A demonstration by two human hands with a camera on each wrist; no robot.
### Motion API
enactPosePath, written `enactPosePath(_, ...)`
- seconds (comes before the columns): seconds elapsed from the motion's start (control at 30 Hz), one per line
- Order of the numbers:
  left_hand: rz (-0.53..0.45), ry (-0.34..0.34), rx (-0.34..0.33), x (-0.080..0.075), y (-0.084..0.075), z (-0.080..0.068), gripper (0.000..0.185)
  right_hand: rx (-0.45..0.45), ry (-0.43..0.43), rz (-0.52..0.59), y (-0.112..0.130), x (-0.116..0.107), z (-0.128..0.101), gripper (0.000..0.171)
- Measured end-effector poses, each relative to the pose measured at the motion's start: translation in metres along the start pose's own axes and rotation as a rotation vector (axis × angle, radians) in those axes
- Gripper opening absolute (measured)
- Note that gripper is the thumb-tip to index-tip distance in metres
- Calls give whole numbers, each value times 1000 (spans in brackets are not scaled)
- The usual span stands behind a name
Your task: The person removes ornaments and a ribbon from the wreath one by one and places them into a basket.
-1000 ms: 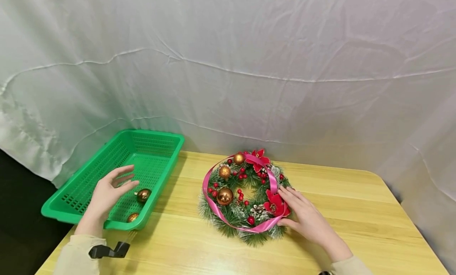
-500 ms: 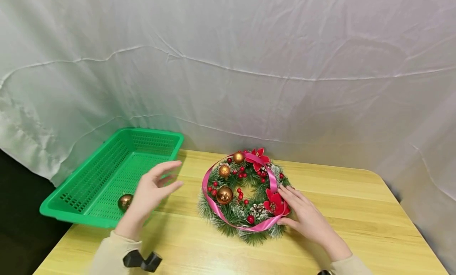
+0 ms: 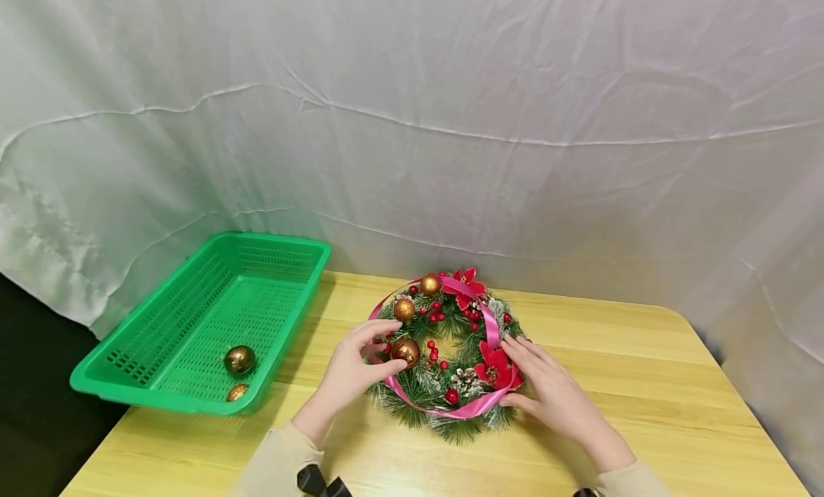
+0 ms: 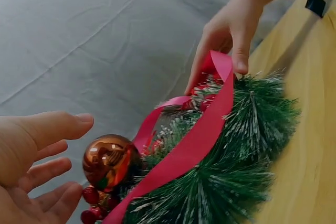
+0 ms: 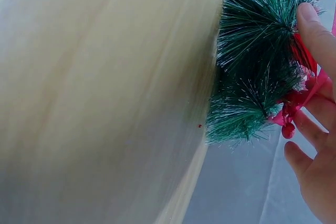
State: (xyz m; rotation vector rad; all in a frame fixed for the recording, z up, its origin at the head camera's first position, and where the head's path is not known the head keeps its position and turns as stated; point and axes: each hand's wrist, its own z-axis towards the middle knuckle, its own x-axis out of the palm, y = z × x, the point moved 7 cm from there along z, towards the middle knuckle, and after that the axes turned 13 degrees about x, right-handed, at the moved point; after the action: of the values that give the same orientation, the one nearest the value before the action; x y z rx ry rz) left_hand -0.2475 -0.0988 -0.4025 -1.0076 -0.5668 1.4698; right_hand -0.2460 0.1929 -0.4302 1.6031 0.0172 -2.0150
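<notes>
A green wreath (image 3: 421, 393) with frosted needles lies on the table, dressed with red berries, red flowers and a pinecone. A pink ribbon (image 3: 473, 409) loops over it. My left hand (image 3: 350, 365) is at the wreath's left side, thumb and fingers spread on either side of a shiny copper bauble (image 4: 111, 162). In the left wrist view the thumb stands apart from that bauble. My right hand (image 3: 550, 386) rests on the wreath's right edge by a red flower (image 3: 496, 366), fingers fairly straight. Two smaller gold baubles, one glittery (image 3: 404, 309) and one smooth (image 3: 430, 284), sit farther back.
A green plastic basket (image 3: 305, 304) stands at the left of the wooden table (image 3: 644, 382). Inside it are a shiny brown bauble (image 3: 240, 360) and a glittery one (image 3: 237, 392). A grey cloth (image 3: 412, 125) hangs behind the table.
My left hand has moved right, from over the basket to the copper bauble on the wreath. My right hand has stayed at the wreath's edge. The brown bauble in the basket has shifted.
</notes>
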Motion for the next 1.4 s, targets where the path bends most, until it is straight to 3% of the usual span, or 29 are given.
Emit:
enactPosePath(0.23, 39, -5, 46, 7, 6, 1, 57, -4, -3, -1, 0, -1, 1, 91)
enactPosePath(0.43, 97, 43, 0, 11, 13, 1, 60, -4, 2, -3, 0, -1, 1, 91)
enactPosePath(0.6, 189, 93, 24, 14, 13, 0, 61, 2, 4, -6, 0, -1, 2, 92)
enactPosePath(0.73, 205, 133, 25, 18, 14, -1, 57, 8, 6, -11, -1, -1, 2, 92)
enactPosePath(0.87, 179, 148, 9, 19, 15, -2, 54, 6, 7, -12, 0, -1, 2, 92)
enactPosePath(1.03, 95, 119, -36, 15, 14, -1, 54, 3, 6, -4, 1, -1, 1, 91)
enactPosePath(1.4, -13, 58, -67, -3, -4, 7, 58, 2, 1, -7, -1, 1, 0, 92)
